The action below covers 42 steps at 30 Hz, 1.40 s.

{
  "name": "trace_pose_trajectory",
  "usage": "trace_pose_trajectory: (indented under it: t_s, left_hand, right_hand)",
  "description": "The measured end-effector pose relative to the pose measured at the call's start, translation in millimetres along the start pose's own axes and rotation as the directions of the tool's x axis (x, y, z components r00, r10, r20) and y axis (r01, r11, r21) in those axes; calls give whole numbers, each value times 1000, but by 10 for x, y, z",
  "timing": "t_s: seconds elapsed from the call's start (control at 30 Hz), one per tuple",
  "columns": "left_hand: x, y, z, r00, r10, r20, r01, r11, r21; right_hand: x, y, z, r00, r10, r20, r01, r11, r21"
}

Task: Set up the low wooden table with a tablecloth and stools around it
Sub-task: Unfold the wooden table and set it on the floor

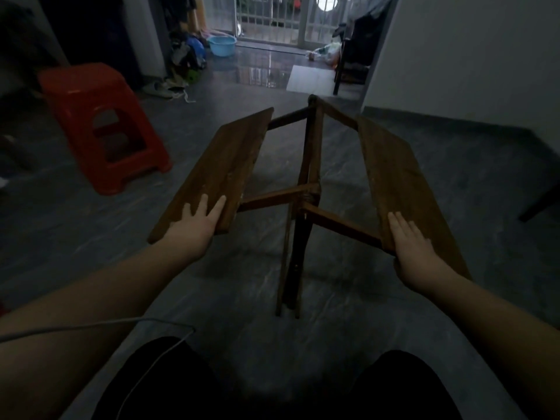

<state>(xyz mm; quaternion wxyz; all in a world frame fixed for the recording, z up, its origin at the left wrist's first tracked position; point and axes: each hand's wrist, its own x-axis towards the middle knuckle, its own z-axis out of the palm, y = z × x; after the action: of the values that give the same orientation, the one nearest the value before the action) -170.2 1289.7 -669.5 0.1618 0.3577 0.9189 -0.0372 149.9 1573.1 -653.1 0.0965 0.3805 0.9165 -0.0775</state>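
A folding low wooden table stands half unfolded on the dark tiled floor, its legs [298,237] bunched together under the middle. Its left top panel [224,168] and right top panel [400,180] tilt apart with a wide gap between them. My left hand [197,221] lies flat with straight fingers on the near end of the left panel. My right hand [415,253] lies flat on the near end of the right panel, thumb at its edge. A red plastic stool [103,122] stands to the left of the table. No tablecloth is visible.
A blue basin [222,45] and a pile of bags and shoes [181,65] sit at the back left near a barred balcony door. A dark wooden chair [348,65] stands at the back right by the white wall. A cable [100,324] crosses my left forearm.
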Motion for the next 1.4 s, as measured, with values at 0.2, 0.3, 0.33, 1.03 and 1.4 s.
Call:
trace_pose_trajectory:
  t_s: [0.2,0.3,0.33,1.03,1.4]
  left_hand:
    - [3,-28,-285,1000,4,-1,-4,1000,26]
    - [0,-38,-448,1000,15,4,-16,997,77]
    - [0,-41,-494,1000,17,5,-17,995,96]
    - [-27,686,-1098,1000,-13,-1,13,954,301]
    - [-196,1183,-1069,999,35,-36,-18,917,398]
  right_hand:
    - [5,-97,-400,998,44,37,-39,993,-114]
    - [5,-179,-594,997,63,45,-54,982,-182]
    - [3,-209,-648,997,65,47,-54,977,-204]
    - [100,-723,-928,994,92,53,-67,933,-354]
    - [-132,-480,-1179,992,121,17,-101,894,-437]
